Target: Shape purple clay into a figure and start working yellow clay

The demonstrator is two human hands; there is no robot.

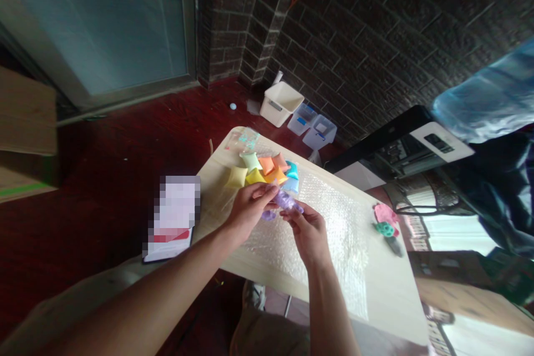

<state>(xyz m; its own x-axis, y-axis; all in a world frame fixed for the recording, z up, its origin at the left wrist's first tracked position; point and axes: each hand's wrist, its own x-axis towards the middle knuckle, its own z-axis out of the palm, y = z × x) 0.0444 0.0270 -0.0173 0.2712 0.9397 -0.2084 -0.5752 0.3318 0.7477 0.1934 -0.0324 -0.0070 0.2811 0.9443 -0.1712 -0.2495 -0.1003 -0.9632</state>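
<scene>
Both hands pinch a crumpled purple plastic packet (287,201) above the table. My left hand (250,203) closes on its left end and my right hand (306,227) on its right end. A smaller purple lump (268,215) shows just below my left fingers; whether it touches them I cannot tell. Just beyond the hands lie several pillow-shaped packets, among them a yellow packet (255,177), a pale green packet (251,162), an orange packet (277,176) and a blue packet (292,169). Under the hands spreads a sheet of bubble wrap (334,233).
The pale table (396,295) holds a clear bag with teal bits (246,138) at its far corner. Pink and green pieces (386,219) lie at its right. Beyond it, a white bin (281,103) and two clear boxes stand on the floor. A tablet-like screen (171,222) is at left.
</scene>
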